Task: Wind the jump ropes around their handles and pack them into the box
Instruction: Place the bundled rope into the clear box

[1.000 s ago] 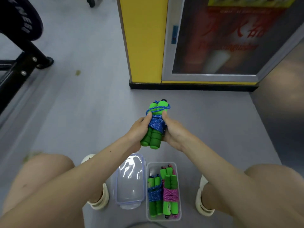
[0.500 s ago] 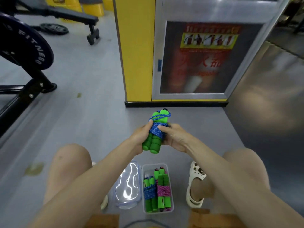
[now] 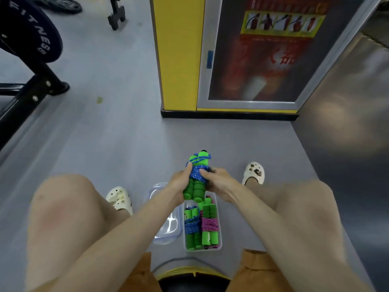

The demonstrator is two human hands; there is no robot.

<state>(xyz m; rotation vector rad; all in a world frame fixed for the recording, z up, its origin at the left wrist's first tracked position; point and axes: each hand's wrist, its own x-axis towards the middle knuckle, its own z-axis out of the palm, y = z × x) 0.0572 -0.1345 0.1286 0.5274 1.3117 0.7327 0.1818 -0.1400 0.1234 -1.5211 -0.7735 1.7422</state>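
Gripping a jump rope with green foam handles and blue braided cord (image 3: 196,175) above the grey gym floor (image 3: 126,144), a seated person holds the bundle in both hands, just over the far end of a clear rectangular plastic box (image 3: 219,232) set between their feet. The left hand (image 3: 179,182) curls round the paired handles, thumb laid on the windings. The right hand (image 3: 219,182) pinches the blue cord at the side of the wrap, seemingly at the loose end, though the end itself is hidden. Two wound ropes lie side by side in the box, one bound in blue cord (image 3: 192,226) and one in pink cord (image 3: 209,223). The box's clear lid (image 3: 170,226) lies on the floor right beside it on the left. The step in hand looks like securing the last turn: the cord wants tucking firmly under a neighbouring loop while the left hand presses the handles together, or the coil may spring loose on the way down. The bundle should then go in lengthwise atop the other two. White capitals on the black weight plate (image 3: 31,36) at upper left read "FITNESS", while the large characters on the red poster (image 3: 280,39) behind glass are too blurred to read.
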